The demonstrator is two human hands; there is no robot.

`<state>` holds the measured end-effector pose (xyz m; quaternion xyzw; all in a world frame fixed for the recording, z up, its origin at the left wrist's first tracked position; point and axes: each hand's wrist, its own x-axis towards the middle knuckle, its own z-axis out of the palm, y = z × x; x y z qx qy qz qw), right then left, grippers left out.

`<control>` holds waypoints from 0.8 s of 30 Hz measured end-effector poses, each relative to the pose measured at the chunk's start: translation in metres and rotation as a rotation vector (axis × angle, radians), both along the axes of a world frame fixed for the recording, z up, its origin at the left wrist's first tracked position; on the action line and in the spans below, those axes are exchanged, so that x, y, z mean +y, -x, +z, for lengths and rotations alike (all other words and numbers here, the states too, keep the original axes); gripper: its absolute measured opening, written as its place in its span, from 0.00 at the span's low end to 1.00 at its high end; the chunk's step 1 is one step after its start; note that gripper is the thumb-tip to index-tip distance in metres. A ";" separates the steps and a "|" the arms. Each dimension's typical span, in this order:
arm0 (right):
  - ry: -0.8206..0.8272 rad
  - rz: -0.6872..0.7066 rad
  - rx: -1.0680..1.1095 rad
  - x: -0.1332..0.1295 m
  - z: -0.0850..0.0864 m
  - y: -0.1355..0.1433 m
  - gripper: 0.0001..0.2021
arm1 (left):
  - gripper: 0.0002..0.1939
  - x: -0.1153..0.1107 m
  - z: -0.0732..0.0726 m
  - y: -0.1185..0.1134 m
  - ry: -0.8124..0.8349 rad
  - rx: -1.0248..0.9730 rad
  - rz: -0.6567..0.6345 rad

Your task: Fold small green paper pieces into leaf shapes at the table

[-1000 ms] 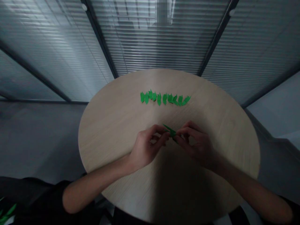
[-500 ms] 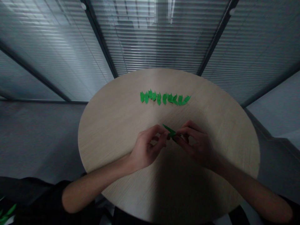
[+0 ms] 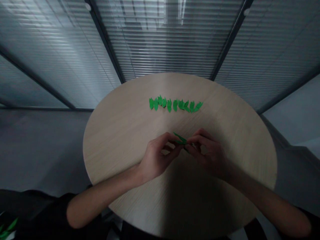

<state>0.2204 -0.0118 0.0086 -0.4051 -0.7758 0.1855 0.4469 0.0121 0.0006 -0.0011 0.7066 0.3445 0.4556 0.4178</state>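
Over the middle of the table a small green piece of folded paper (image 3: 180,137) is pinched between my two hands, its thin pointed end sticking up and to the left. My left hand (image 3: 160,155) is closed, thumb and forefinger on the paper's left side. From the other side my right hand (image 3: 210,151) grips it between thumb and fingertips. The fingertips of both hands nearly meet and cover the paper's lower part. Farther back lies a row of several small green leaf-shaped paper pieces (image 3: 175,105), some overlapping.
The round light wood table (image 3: 112,133) stands against glass panels with blinds (image 3: 160,56) and dark frames. A dark shadow falls across its near side. At the lower left corner, green leaves (image 3: 10,226) show beside a dark sleeve (image 3: 47,213).
My left fingertips have shifted slightly right, closer to the right ones. The held paper has tipped and looks narrower. The row of green pieces stays put.
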 end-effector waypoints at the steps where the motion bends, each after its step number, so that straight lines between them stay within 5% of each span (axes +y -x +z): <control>1: 0.006 0.001 0.000 0.000 0.000 0.000 0.02 | 0.04 0.000 0.000 0.000 -0.003 0.001 -0.001; 8: 0.036 -0.022 0.009 -0.001 -0.002 0.000 0.02 | 0.03 -0.002 0.002 0.000 -0.037 0.008 0.036; 13: 0.106 -0.084 0.131 -0.001 -0.006 -0.001 0.16 | 0.04 0.000 0.005 0.000 -0.078 -0.003 0.146; 24: 0.058 0.002 0.082 -0.005 0.000 0.000 0.13 | 0.06 -0.001 0.004 -0.002 -0.084 -0.054 0.196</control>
